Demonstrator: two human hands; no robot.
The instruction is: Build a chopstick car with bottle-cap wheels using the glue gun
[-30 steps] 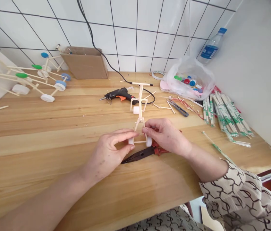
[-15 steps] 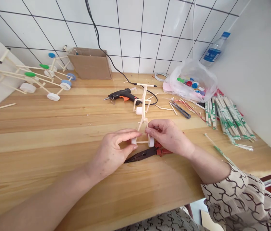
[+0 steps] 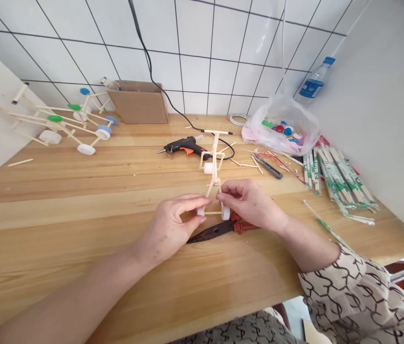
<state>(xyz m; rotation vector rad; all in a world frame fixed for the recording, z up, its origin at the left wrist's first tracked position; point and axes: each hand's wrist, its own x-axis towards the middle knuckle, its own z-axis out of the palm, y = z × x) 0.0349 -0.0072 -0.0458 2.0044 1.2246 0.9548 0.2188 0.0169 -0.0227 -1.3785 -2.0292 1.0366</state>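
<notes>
A small tricycle model (image 3: 215,165) made of wooden sticks stands in front of me, with white bottle-cap wheels and a dark-tipped handlebar stick at its far end. My left hand (image 3: 173,222) pinches the left near wheel (image 3: 201,210) between thumb and fingers. On the other side my right hand (image 3: 250,203) grips the stick frame just above the right near wheel (image 3: 225,212); some of its fingertips are hidden. Under my right hand lies a pair of long-nose pliers (image 3: 216,231) with red handles, partly covered by that hand.
Behind the model lies a black glue gun (image 3: 185,145) with its cord. Finished stick models (image 3: 65,119) and a cardboard box (image 3: 137,102) stand at back left. To the right are a utility knife (image 3: 268,166), a bag of bottle caps (image 3: 280,126), wrapped chopsticks (image 3: 343,174) and a bottle (image 3: 314,83).
The camera view has tilted up slightly and shifted, so the background sits lower in the frame. Both hands keep their hold on the model with almost no movement.
</notes>
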